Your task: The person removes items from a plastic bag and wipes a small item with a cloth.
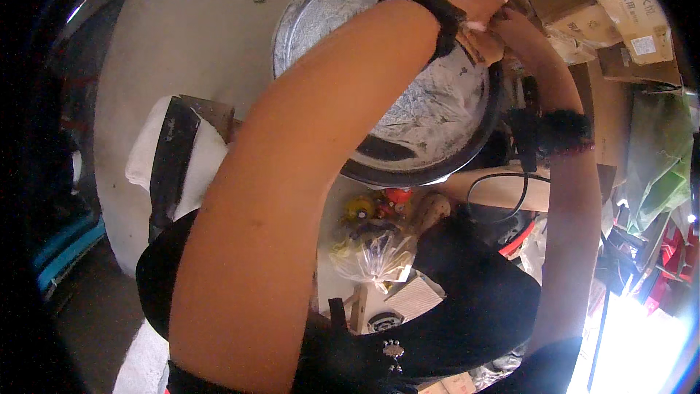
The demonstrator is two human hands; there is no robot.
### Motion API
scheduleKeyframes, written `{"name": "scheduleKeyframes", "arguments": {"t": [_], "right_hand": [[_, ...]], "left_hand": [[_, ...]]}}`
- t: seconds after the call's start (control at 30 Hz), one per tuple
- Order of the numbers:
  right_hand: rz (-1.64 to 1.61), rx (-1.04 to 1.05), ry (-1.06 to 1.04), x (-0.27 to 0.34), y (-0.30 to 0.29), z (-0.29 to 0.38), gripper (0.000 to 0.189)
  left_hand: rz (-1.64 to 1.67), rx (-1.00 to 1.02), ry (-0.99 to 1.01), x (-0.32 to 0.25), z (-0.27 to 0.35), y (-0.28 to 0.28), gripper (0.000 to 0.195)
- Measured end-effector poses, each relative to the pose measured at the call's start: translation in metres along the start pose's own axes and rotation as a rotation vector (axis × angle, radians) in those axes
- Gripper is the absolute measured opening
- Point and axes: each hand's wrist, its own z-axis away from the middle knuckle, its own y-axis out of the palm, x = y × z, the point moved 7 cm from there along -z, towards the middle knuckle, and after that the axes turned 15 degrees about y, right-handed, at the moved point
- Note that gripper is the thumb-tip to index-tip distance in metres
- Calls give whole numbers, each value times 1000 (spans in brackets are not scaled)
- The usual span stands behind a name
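My left hand (473, 3), with a black band at the wrist, reaches over the upper right rim of a large round pan or tray (437, 115). That round piece has a dark rim and a dusty, grey-white, wrinkled surface. My right hand (513, 24) meets the left one there, its fingers curled close to the left fingertips. A small tan-brown piece (481, 46) lies just under the hands, against the rim; its kind and whether fingers grip it cannot be told. A dark fluffy band circles my right forearm. My left forearm hides part of the round surface.
Cardboard boxes (634, 22) with printing are stacked at upper right. Below the round piece are a tied clear plastic bag (377, 260), a ribbed cardboard piece (415, 298) and a thin black cable (525, 191). White cloth (205, 172) with a black strip lies at left; green sheeting (656, 175) at right.
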Motion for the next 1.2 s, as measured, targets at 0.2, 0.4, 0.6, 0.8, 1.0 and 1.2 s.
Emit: {"name": "scheduleKeyframes", "arguments": {"t": [0.2, 0.4, 0.6, 0.8, 1.0, 1.2], "right_hand": [[-11, -30, -370, 6, 1, -4, 40], [393, -600, -312, 36, 5, 12, 48], [448, -383, -439, 100, 48, -9, 54], [414, -214, -637, 182, 108, 29, 51], [481, -145, -592, 197, 146, 39, 34], [597, -276, -717, 195, 151, 49, 46]], "left_hand": [[0, -68, -19, 0, 3, -15, 30], [420, -8, -214, 31, 24, -35, 39], [242, 77, -169, 36, 69, -79, 36], [77, 229, -178, 58, 127, -114, 33], [-2, 317, -248, 75, 171, -120, 30], [-12, 232, -301, 88, 194, -121, 31]]}}
